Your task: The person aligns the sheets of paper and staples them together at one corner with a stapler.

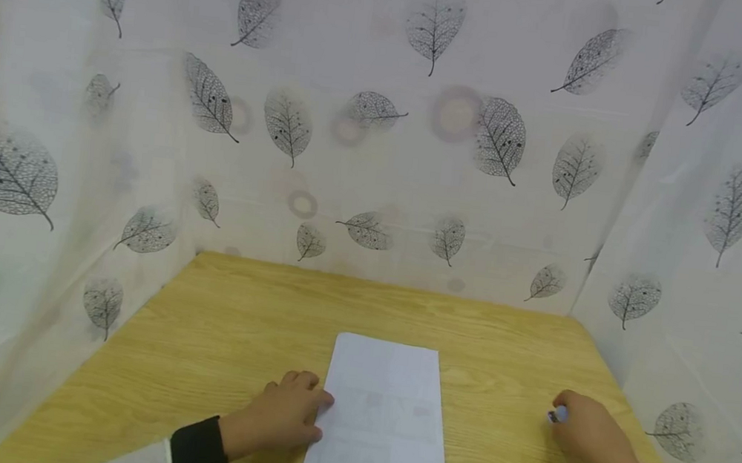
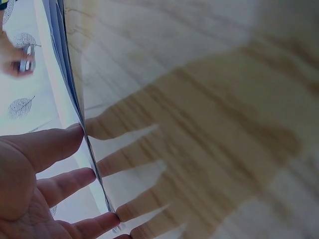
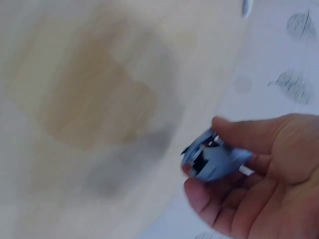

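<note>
White paper sheets [image 1: 380, 411] lie in a stack on the table, with faint print showing through the top one. My left hand [image 1: 283, 413] is at the stack's left side. In the left wrist view, the fingertips [image 2: 85, 175] of that hand touch the layered edge of the sheets [image 2: 67, 64], fingers fairly straight. Off to the right, above the table, my right hand [image 1: 589, 431] pinches a small light-blue tool [image 3: 217, 162] between thumb and fingers. The tool has dark, shiny parts at its front end; blur hides its exact kind.
The yellow wood-grain table [image 1: 256, 310] extends around the paper on both sides and behind it. White curtains with a leaf print [image 1: 365, 149] close off the back, left and right edges of the table.
</note>
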The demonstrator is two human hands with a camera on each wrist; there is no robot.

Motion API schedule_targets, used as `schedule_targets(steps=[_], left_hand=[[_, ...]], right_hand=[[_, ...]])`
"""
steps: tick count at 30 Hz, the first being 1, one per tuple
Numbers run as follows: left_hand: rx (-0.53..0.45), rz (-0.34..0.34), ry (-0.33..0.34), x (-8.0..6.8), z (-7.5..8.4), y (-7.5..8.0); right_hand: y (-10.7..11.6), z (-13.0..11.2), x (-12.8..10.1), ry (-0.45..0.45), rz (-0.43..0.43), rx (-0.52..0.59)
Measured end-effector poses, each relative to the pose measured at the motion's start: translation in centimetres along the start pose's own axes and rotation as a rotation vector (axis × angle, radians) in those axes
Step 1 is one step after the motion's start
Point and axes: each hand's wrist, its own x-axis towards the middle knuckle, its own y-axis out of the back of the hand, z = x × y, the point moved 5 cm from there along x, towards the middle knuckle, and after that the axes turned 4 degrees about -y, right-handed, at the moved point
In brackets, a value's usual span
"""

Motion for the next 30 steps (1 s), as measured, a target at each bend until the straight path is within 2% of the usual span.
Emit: schedule_targets(steps=[6,10,15,19,23,26,30], left_hand=[[-0.002,-0.002,0.004,-0.1,0.1,0.2],[0.005,0.009,-0.004,-0.1,0.1,0.1],[0.018,0.014,-0.016,0.2,0.0,-0.3],[0.024,0.007,-0.024,0.3,0.2,-0.5],[0.02,0.003,-0.017,0.3,0.3,-0.3],[0.019,0.001,-0.008,0.3,0.4,-0.1],[0.022,-0.003,0.005,0.3,0.3,0.0]], right_hand=[[0.5,-7.9,2.1,0.225,0.131,-0.008],[-0.5,-10.9,3.7,0.27,0.161,-0.037],[-2.7,-12.5,5.8,0.261,0.133,-0.069],[-4.3,-13.2,6.1,0.273,0.135,-0.164],[-4.9,-14.1,6.2,0.301,0.168,-0.237],[-4.8,-14.6,6.2,0.302,0.165,-0.246],[-4.6,-15.3,6.5,0.26,0.078,-0.179]])
